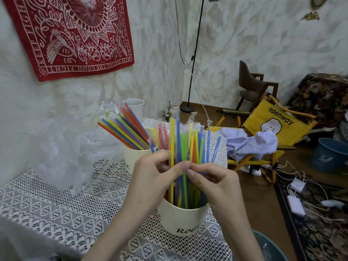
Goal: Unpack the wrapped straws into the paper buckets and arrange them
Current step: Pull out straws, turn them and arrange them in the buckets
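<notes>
The wrapped straws (185,147) are stood upright in the near paper bucket (181,217) on the lace tablecloth (56,204) — pinched mid-length by the left hand (156,178) and right hand (212,180) (thumbs nearly touching); a second bucket (134,157) is seen behind.

White textured wall (244,34) with red tapestry (71,34), wooden floor (254,194), yellow folding chair (278,127), brown chair (252,85).

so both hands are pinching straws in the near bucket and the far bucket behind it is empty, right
Not quite: the far bucket is not empty; it holds a leaning bunch of straws. The head view shows it. The rest stands: both the left hand and right hand pinch straws in the near bucket.
</notes>
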